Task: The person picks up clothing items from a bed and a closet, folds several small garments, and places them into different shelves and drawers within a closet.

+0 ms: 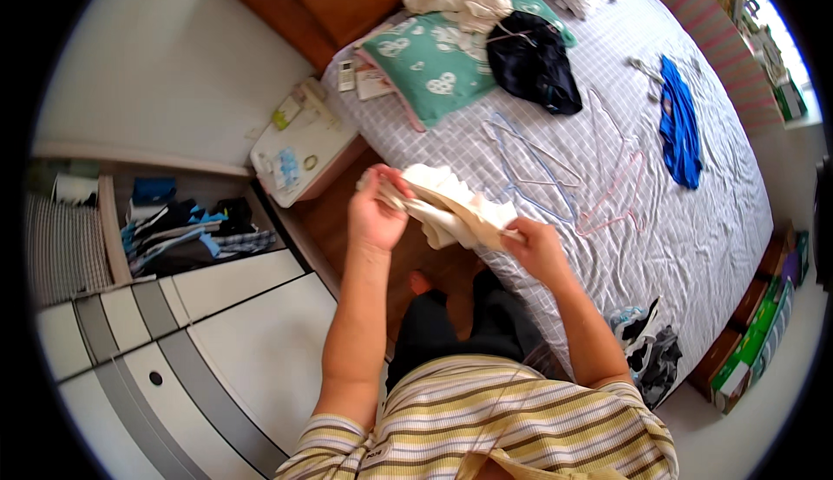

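Observation:
A cream-coloured cloth garment with a ruffled edge (455,202) is stretched between my two hands, in front of my legs and beside the bed. My left hand (378,209) grips its left end, fingers curled into the fabric. The right end is pinched by my right hand (533,248), close to the bed's edge. The cloth is bunched and folded, so its full shape does not show. Past my right hand, several hangers lie on the bed, among them a blue hanger (540,168) and a pink hanger (618,202).
On the bed (685,254) lie a green pillow (434,68), a black garment (534,62) and a blue garment (679,124). A white bedside table (299,150) stands left. An open drawer of clothes (195,228) sits in the white cabinet (252,333).

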Demonstrator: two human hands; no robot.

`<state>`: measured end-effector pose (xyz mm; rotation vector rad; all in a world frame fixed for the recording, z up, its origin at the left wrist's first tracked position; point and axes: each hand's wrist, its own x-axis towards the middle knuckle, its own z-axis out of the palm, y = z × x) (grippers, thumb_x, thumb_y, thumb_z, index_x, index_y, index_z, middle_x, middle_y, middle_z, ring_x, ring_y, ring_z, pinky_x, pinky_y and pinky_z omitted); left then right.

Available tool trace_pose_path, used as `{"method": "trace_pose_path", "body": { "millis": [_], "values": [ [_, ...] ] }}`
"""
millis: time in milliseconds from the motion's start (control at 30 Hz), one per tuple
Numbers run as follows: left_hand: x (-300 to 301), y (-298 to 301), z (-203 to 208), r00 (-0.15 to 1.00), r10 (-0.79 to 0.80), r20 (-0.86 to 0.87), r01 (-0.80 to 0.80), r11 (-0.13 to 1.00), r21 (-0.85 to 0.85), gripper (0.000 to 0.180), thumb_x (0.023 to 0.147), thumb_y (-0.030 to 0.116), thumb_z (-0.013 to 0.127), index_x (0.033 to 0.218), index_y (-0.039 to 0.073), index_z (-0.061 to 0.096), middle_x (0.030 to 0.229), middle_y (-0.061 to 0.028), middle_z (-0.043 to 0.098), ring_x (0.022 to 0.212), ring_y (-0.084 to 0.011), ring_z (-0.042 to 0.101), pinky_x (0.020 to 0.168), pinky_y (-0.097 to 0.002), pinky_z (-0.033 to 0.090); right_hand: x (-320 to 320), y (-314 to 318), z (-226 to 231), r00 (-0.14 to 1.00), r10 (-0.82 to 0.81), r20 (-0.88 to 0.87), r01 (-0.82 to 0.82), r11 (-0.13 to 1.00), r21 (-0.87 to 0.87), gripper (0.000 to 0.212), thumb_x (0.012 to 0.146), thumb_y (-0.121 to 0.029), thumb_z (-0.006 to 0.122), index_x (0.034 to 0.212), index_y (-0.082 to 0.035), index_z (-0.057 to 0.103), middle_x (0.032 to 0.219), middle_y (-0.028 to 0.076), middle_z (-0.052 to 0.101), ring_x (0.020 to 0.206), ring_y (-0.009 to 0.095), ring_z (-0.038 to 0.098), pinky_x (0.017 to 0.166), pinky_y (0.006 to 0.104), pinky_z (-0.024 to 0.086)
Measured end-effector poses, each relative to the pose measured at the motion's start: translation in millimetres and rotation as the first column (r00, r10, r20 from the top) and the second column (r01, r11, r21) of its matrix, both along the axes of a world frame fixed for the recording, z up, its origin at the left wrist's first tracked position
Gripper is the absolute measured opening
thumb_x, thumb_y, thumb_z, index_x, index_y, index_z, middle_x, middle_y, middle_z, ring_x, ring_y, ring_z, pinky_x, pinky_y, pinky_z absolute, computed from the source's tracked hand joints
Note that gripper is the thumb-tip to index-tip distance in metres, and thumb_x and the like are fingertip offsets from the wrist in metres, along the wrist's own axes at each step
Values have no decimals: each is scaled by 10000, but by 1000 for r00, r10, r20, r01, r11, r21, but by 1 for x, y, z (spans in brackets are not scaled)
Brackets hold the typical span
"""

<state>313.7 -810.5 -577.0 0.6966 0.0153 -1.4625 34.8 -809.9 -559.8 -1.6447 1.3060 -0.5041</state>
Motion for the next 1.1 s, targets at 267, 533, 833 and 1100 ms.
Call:
{"method": "trace_pose_path", "body": {
  "millis": [267,533,833,1100],
  "values": [
    [138,78,97,661,-390,642,380,911,162,628,981,495,299,965,-28,647,723,-118,642,547,-122,515,502,-226,380,100,-10,54,925,41,377,-137,964,230,238,939,-141,500,843,5,662,546,-21,466,515,43,406,475,217,308],
    [245,183,116,416,-40,909,-236,960,150,318,930,251,512,763,16,646,639,11,535,540,-60,424,506,-219,336,185,-22,136,844,42,534,34,991,-131,246,938,-157,514,741,-29,588,547,-65,386,496,33,333,459,199,252],
    [295,254,140,769,508,389,-439,861,-256,315,915,281,537,768,21,636,1039,-119,640,917,-195,582,593,-282,416,231,-14,165,723,252,-643,-651,561,-512,308,703,-425,703,778,-127,725,698,82,662,739,269,646,669,392,496],
    [287,254,160,401,284,871,-450,889,-83,407,829,99,645,1210,-16,561,849,18,554,637,-39,441,507,-184,314,279,-57,181,572,576,-585,-815,478,-326,260,648,-347,744,751,-109,718,769,99,664,762,294,627,698,384,501]
  ]
}}
